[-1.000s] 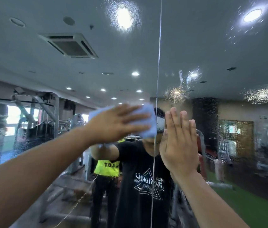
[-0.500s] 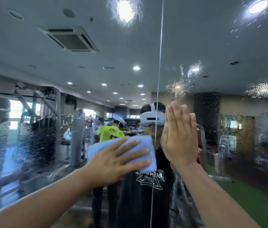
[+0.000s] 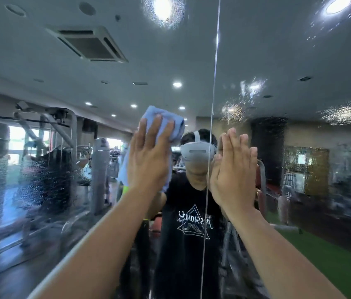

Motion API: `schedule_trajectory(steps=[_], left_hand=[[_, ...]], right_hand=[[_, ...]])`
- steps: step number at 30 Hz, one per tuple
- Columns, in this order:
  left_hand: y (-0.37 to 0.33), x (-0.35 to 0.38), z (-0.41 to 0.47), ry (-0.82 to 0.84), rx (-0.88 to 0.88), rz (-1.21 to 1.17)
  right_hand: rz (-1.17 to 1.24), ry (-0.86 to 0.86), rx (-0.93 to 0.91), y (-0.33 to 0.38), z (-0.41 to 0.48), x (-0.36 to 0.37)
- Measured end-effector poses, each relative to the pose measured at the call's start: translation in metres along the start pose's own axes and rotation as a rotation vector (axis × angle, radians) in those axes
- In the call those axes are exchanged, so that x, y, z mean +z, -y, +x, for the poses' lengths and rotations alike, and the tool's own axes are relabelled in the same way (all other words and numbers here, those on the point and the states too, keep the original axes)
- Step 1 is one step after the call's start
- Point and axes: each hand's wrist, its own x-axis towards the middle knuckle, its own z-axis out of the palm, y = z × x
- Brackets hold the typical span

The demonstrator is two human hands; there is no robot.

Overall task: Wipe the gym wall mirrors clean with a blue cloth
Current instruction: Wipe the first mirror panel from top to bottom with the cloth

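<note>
A wall mirror (image 3: pixel 84 208) fills the view, split by a vertical seam (image 3: pixel 212 126) right of centre. My left hand (image 3: pixel 148 156) presses a light blue cloth (image 3: pixel 171 126) flat against the left panel, fingers straight and pointing up. The cloth shows above the fingertips and hangs below the palm's left side. My right hand (image 3: pixel 233 169) lies flat on the glass just right of the seam, fingers together and upright. Water droplets speckle the left panel at mid height and the right panel's upper part.
The glass reflects a person in a black T-shirt with a white headset (image 3: pixel 196 152), gym machines (image 3: pixel 58 147) on the left, green floor (image 3: pixel 321 262) at the lower right and ceiling lights.
My left hand has swept the cloth from lower centre up and slightly left, turning from fingers pointing right to fingers pointing up. The right hand stays flat on the glass.
</note>
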Motion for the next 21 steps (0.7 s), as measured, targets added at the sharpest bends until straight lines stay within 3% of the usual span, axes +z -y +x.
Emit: schedule_trajectory(steps=[4, 9, 12, 14, 16, 21], left_hand=[[-0.003, 0.007, -0.065, 0.044, 0.151, 0.017], [0.068, -0.014, -0.127, 0.095, 0.297, 0.092], [0.120, -0.035, -0.104, 0.163, 0.121, 0.125], [0.137, -0.044, -0.065, 0.115, -0.140, 0.081], [0.134, -0.044, -0.020, 0.033, -0.289, 0.024], [0.086, -0.023, 0.008, -0.014, -0.079, 0.005]], right_hand=[[0.045, -0.013, 0.000, 0.019, -0.009, 0.007], [0.061, -0.024, -0.040, 0.047, -0.025, 0.022], [0.037, -0.018, -0.089, 0.062, -0.028, 0.029], [0.030, -0.004, -0.103, 0.073, -0.025, 0.033], [0.032, -0.001, -0.112, 0.083, -0.021, 0.035], [0.075, -0.012, -0.027, 0.103, -0.013, 0.048]])
